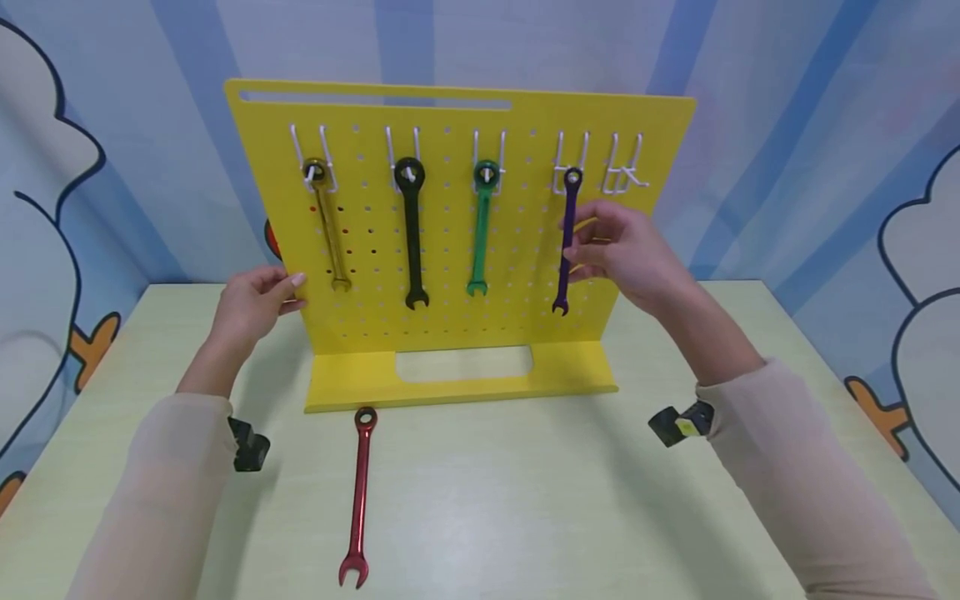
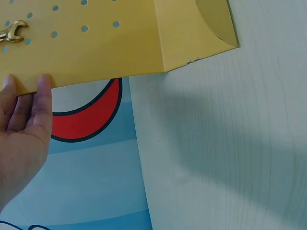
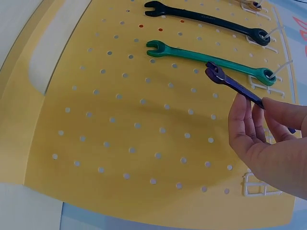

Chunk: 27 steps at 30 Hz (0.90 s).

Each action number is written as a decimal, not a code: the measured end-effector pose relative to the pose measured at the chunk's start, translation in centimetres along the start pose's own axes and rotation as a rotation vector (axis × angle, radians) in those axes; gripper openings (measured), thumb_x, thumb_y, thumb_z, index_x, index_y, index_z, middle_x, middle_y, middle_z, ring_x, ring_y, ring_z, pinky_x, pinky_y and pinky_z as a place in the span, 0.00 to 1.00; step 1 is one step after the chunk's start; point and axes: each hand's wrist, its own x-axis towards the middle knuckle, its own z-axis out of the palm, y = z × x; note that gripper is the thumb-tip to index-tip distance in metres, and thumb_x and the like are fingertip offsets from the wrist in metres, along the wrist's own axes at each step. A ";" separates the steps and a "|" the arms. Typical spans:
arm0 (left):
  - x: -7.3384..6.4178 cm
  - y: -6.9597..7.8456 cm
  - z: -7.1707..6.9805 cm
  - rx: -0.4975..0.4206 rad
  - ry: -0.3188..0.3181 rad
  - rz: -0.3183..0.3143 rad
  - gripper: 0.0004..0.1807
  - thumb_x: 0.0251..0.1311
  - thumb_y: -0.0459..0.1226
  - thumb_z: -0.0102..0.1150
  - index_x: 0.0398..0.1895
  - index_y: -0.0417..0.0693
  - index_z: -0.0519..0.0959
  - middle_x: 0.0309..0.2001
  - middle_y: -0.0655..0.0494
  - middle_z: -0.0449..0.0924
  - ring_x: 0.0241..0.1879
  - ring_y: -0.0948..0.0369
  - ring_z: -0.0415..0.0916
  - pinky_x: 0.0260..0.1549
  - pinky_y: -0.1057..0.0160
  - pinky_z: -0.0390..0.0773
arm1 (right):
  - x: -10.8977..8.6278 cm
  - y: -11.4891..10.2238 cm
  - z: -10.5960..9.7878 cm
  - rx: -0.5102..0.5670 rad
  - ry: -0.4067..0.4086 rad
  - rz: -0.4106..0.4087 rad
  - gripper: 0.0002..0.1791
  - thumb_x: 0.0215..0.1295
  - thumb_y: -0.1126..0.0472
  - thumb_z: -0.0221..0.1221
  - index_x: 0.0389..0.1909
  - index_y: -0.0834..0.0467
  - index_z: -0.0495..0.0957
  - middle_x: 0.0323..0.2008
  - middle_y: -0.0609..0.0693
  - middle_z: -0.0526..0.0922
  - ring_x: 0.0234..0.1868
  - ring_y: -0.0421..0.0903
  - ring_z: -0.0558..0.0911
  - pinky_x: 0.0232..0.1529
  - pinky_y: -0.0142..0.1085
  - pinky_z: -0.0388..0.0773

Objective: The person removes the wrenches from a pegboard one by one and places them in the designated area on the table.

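Observation:
A purple wrench (image 1: 567,237) is pinched between the thumb and fingers of my right hand (image 1: 630,254). Its ring end is up near a white hook (image 1: 558,162) on the yellow pegboard (image 1: 450,321); whether the ring sits on the hook I cannot tell. In the right wrist view the purple wrench (image 3: 235,85) slants with its open end away from the board. My left hand (image 1: 251,308) grips the board's left edge, thumb in front. Gold (image 1: 330,233), black (image 1: 412,233) and green (image 1: 482,233) wrenches hang from hooks by their ring ends.
On the table (image 1: 480,500), a red wrench (image 1: 361,492) lies in front of the board's base (image 1: 352,383), ring end toward it. A white hook (image 1: 625,167) at the board's far right holds no wrench. Behind stands a blue printed backdrop (image 1: 480,42).

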 end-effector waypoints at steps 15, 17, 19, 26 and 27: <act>-0.1 -0.1 0.0 0.009 -0.004 0.009 0.23 0.63 0.49 0.46 0.45 0.35 0.70 0.43 0.50 0.68 0.36 0.68 0.74 0.39 0.73 0.78 | -0.8 -0.6 0.1 -0.049 -0.022 -0.008 0.12 0.63 0.75 0.51 0.47 0.70 0.67 0.32 0.55 0.71 0.32 0.49 0.75 0.39 0.42 0.81; -0.1 -0.1 0.0 0.007 -0.004 0.008 0.23 0.63 0.49 0.46 0.45 0.35 0.70 0.43 0.50 0.68 0.36 0.68 0.74 0.40 0.73 0.78 | -0.8 -0.6 0.1 -0.060 -0.022 -0.006 0.12 0.63 0.75 0.51 0.48 0.69 0.67 0.33 0.55 0.71 0.32 0.49 0.75 0.40 0.42 0.81; -0.1 0.0 0.0 0.005 -0.005 0.008 0.23 0.63 0.49 0.46 0.45 0.35 0.70 0.43 0.50 0.68 0.36 0.68 0.75 0.40 0.73 0.78 | -0.9 -0.7 0.1 -0.073 -0.025 -0.004 0.12 0.63 0.74 0.51 0.48 0.69 0.67 0.34 0.56 0.71 0.33 0.50 0.76 0.40 0.42 0.81; -0.1 0.1 0.0 0.008 -0.010 0.001 0.23 0.64 0.49 0.46 0.46 0.35 0.70 0.43 0.50 0.68 0.36 0.68 0.75 0.39 0.74 0.78 | -1.2 -1.0 0.2 -0.084 -0.034 0.003 0.13 0.63 0.75 0.51 0.49 0.68 0.67 0.36 0.58 0.71 0.35 0.52 0.77 0.40 0.41 0.81; -0.1 0.1 0.0 0.010 -0.010 0.001 0.23 0.64 0.48 0.46 0.46 0.35 0.70 0.43 0.50 0.68 0.36 0.68 0.75 0.39 0.73 0.78 | -1.2 -1.1 0.3 -0.086 -0.036 0.004 0.13 0.63 0.75 0.51 0.49 0.68 0.67 0.36 0.58 0.71 0.35 0.52 0.77 0.41 0.41 0.81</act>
